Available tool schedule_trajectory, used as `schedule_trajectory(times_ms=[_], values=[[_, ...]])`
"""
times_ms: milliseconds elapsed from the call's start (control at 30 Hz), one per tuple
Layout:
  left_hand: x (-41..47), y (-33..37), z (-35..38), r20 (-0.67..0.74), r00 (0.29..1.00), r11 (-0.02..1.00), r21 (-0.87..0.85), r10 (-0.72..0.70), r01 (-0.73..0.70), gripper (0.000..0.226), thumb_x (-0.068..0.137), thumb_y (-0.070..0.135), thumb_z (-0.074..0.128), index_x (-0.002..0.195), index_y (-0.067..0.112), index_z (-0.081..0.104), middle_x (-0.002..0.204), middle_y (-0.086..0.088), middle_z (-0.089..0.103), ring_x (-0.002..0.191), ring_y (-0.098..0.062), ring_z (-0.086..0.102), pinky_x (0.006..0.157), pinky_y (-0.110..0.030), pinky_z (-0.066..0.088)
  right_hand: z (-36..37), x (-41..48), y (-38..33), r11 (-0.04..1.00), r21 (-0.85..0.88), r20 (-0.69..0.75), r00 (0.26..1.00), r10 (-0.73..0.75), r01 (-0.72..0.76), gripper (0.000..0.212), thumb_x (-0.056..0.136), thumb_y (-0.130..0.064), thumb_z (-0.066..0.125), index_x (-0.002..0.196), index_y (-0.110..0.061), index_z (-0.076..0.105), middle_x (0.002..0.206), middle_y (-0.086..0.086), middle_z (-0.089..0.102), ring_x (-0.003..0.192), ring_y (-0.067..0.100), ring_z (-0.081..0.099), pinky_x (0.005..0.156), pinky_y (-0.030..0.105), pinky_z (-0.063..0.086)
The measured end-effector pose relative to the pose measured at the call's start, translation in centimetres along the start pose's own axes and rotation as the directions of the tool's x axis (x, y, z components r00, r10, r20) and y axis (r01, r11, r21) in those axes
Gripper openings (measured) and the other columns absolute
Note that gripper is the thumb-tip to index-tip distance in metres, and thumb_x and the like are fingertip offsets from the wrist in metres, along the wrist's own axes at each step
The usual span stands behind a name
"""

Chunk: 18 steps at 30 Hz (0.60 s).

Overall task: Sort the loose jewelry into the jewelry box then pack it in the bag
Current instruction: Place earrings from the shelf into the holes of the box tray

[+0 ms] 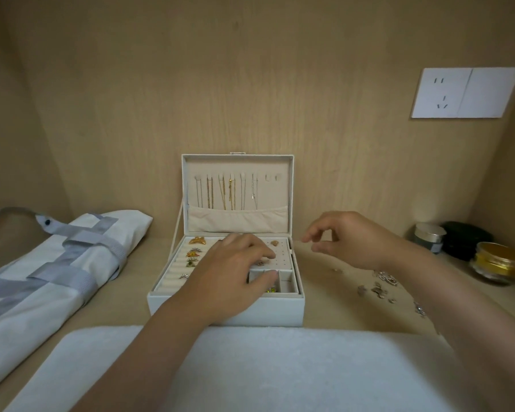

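Note:
A white jewelry box stands open in the middle of the wooden surface, its lid upright with several necklaces hanging inside. Rings and brooches sit in the tray's left rolls. My left hand rests over the tray, fingers curled down onto the earring panel; what they touch is hidden. My right hand hovers just right of the box, thumb and forefinger pinched together on something too small to make out. Loose silver jewelry lies scattered on the surface under my right wrist. A white and grey tote bag lies flat at the left.
Three small jars stand at the right by the wall. A white towel covers the near edge. A wall socket sits on the back panel at upper right. Wooden side walls close in on both sides.

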State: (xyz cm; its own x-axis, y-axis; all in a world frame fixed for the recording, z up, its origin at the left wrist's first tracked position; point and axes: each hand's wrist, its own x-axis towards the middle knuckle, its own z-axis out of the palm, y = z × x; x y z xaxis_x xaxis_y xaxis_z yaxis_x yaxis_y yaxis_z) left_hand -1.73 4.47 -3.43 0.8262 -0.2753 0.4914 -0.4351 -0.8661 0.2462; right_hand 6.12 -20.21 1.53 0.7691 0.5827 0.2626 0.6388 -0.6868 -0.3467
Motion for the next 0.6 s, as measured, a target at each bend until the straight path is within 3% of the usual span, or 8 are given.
schedule_trajectory(times_ms=[67, 133, 300, 433, 600], values=[[0.7, 0.8, 0.5, 0.073, 0.997, 1.0, 0.003, 0.0, 0.0, 0.061, 0.083, 0.07, 0.036, 0.128, 0.037, 0.06, 0.128, 0.023, 0.051, 0.124, -0.001, 0.038, 0.105, -0.027, 0.032, -0.2, -0.5, 1.7, 0.997, -0.012, 0.12, 0.99, 0.079, -0.079, 0.016, 0.09, -0.018, 0.073, 0.099, -0.032, 0.075, 0.095, -0.016, 0.067, 0.07, -0.02, 0.052, 0.065, 0.003, 0.037], [1.3, 1.2, 1.0, 0.142, 0.99, 0.999, 0.046, -0.012, 0.005, 0.053, 0.087, 0.066, 0.045, 0.13, 0.037, 0.058, 0.131, 0.022, 0.05, 0.126, -0.002, 0.038, 0.105, -0.026, 0.03, 0.1, -0.8, 2.9, 0.991, -0.041, 0.234, 0.963, 0.134, -0.128, 0.019, 0.088, -0.017, 0.074, 0.092, -0.035, 0.074, 0.091, -0.019, 0.068, 0.071, -0.018, 0.055, 0.067, 0.006, 0.038], [2.9, 1.7, 1.3, 0.111, 0.993, 0.999, 0.033, -0.042, 0.039, 0.03, 0.092, 0.053, 0.052, 0.113, 0.036, 0.066, 0.114, 0.019, 0.058, 0.113, -0.004, 0.046, 0.097, -0.032, 0.042, 1.3, -1.2, 3.4, 0.976, 0.056, 0.396, 0.902, 0.172, -0.211, 0.021, 0.078, -0.019, 0.083, 0.096, -0.032, 0.079, 0.082, -0.02, 0.073, 0.072, -0.01, 0.063, 0.064, 0.009, 0.046], [5.0, 2.7, 1.6, 0.117, 0.992, 0.999, -0.016, -0.045, 0.047, 0.024, 0.093, 0.048, 0.054, 0.108, 0.034, 0.068, 0.106, 0.016, 0.06, 0.104, -0.004, 0.05, 0.089, -0.032, 0.045, 2.4, -0.8, 3.5, 0.977, 0.095, 0.426, 0.895, 0.135, -0.193, 0.019, 0.076, -0.02, 0.085, 0.093, -0.029, 0.081, 0.085, -0.012, 0.076, 0.079, -0.001, 0.065, 0.081, 0.023, 0.053], [7.2, 4.0, 3.1, 0.136, 0.99, 0.994, -0.104, -0.026, 0.04, 0.012, 0.09, 0.037, 0.062, 0.097, 0.032, 0.07, 0.09, 0.019, 0.058, 0.08, 0.007, 0.05, 0.077, -0.024, 0.043, 2.9, -0.7, 4.0, 0.975, 0.108, 0.418, 0.899, 0.132, -0.193, 0.009, 0.079, -0.021, 0.082, 0.085, -0.027, 0.081, 0.078, -0.013, 0.075, 0.073, -0.004, 0.061, 0.077, 0.024, 0.052]])
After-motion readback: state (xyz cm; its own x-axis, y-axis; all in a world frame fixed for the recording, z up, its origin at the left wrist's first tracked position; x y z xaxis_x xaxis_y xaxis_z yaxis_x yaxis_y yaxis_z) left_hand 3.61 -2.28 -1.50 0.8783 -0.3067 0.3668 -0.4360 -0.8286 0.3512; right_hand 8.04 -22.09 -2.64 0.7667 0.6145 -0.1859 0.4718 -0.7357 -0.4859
